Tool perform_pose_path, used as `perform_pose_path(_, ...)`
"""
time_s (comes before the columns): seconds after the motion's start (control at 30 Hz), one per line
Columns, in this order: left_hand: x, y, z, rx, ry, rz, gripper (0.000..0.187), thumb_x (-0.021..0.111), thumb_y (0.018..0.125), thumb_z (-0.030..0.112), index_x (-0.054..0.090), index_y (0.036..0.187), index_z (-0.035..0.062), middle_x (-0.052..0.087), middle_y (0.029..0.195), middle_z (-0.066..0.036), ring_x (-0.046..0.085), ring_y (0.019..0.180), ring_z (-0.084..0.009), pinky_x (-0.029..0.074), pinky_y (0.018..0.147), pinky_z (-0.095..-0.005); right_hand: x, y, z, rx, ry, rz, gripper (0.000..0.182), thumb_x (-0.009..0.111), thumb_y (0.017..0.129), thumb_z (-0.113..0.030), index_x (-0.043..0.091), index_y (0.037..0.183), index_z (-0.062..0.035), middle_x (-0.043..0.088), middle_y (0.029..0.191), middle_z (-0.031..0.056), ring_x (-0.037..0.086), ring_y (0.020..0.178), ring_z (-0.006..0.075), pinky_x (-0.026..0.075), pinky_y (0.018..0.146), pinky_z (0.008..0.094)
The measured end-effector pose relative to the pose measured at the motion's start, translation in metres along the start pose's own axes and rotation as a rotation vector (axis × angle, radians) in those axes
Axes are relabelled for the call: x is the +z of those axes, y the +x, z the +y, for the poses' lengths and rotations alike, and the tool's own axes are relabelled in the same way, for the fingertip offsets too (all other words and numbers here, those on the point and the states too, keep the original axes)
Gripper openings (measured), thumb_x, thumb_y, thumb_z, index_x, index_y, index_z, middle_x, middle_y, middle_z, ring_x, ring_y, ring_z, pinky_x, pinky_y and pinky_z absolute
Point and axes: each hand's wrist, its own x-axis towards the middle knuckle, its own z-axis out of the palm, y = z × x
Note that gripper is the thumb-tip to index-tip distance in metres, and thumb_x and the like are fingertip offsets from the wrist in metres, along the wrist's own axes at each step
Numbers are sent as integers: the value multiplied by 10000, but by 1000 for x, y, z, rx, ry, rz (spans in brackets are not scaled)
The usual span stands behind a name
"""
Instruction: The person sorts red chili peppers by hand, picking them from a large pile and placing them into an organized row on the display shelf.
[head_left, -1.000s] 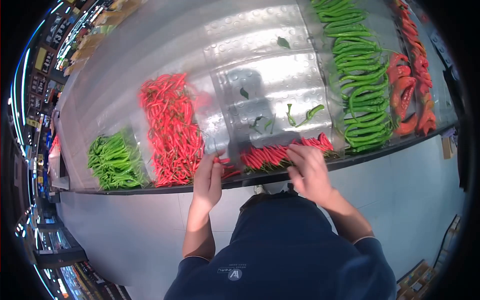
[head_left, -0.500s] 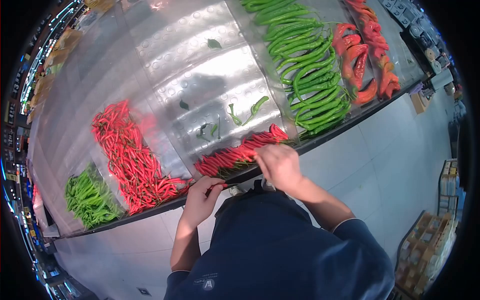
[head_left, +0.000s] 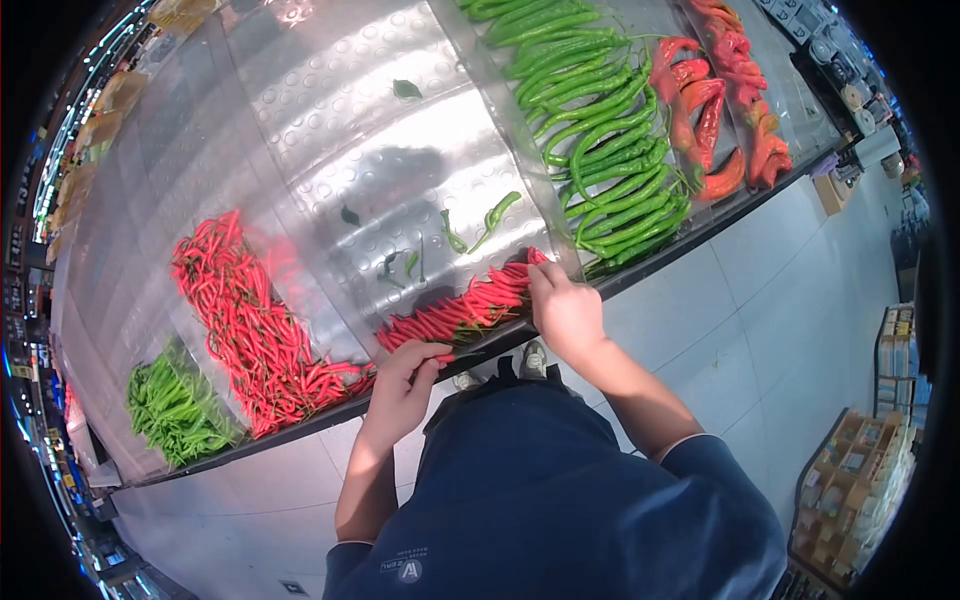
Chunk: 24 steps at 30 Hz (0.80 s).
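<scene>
Red, slender chilli peppers (head_left: pixel 455 312), one row: centre of the frame, along the black edge (head_left: pixel 680 248) of the silver dimpled counter (head_left: pixel 320 95). My left hand (head_left: pixel 402 392), below centre: fingers closed on one small red chilli (head_left: pixel 446 358). My right hand (head_left: pixel 567 315), right of centre: fingertips together at the row's right end; clamped on anything, I cannot tell.

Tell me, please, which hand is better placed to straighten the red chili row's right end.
Likely the right hand: its fingertips are at the row's right end, while the left hand pinches a red chili.

Single head-worn wide view, forward and down over chillies (head_left: pixel 458 314)
</scene>
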Motion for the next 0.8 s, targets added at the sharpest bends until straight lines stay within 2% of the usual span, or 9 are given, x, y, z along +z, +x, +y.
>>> perform_pose_path(0.07,10,7,10,-62,-82,-5,218,544,950,-39,630,1148,-15,639,966,-42,567,800,-87,467,723,-235,-18,-3,-14,-271,375,60,276,666,876,-178,665,1104,-21,670,1003,141,686,740,318,562,643,417)
perform_pose_path(0.13,18,11,10,-120,-161,-19,247,547,945,-51,603,1183,-14,647,989,-46,574,805,-85,476,730,-233,-22,-12,-25,-428,667,-82,303,687,871,-219,655,1106,-32,659,982,145,683,760,309,550,694,401)
perform_pose_path(0.17,23,12,2,-152,-212,-49,285,560,942,-53,565,1224,-9,654,1009,-51,577,802,-84,485,738,-232,-23,-18,-30,-481,678,-142,317,686,865,-205,648,1121,-21,658,907,144,675,755,325,542,695,411)
perform_pose_path(0.3,26,16,5,-218,-271,-150,391,603,937,-37,486,1305,20,658,1080,-69,591,870,-92,495,791,-243,-16,-24,-33,-512,575,-108,225,682,862,-182,637,1004,-14,642,770,126,654,679,330,519,626,426)
perform_pose_path(0.4,21,14,11,-70,-250,2,357,630,919,0,529,1261,20,669,1105,-110,633,939,-112,506,796,-260,-19,-8,-20,-299,406,87,111,640,875,-118,591,946,-49,604,635,118,619,577,326,504,577,434)
perform_pose_path(0.5,-1,3,-5,-93,-299,103,302,611,944,10,552,1240,25,657,1113,-69,600,939,-103,483,848,-251,-12,16,4,-81,110,103,145,604,899,-134,512,885,-23,598,620,117,612,564,318,505,562,423)
perform_pose_path(0.63,-42,-15,-26,-174,-314,300,206,558,987,30,581,1190,-1,656,1065,-70,603,889,-104,497,800,-241,13,30,15,-146,-27,177,92,614,854,-88,554,818,-28,613,745,147,641,684,315,531,618,402)
perform_pose_path(0.7,-61,-25,-30,-169,-176,429,186,545,1004,79,598,1158,-13,684,1010,-77,622,806,-90,506,720,-226,25,32,14,-177,-217,82,60,613,752,-75,607,794,-32,624,890,119,655,841,255,556,659,338)
perform_pose_path(0.8,-89,-43,-50,-207,-169,572,181,547,1005,81,606,1143,-20,690,988,-76,619,806,-90,502,738,-230,29,31,16,-118,-235,-85,101,615,758,-55,650,827,9,627,995,165,654,899,286,568,733,349)
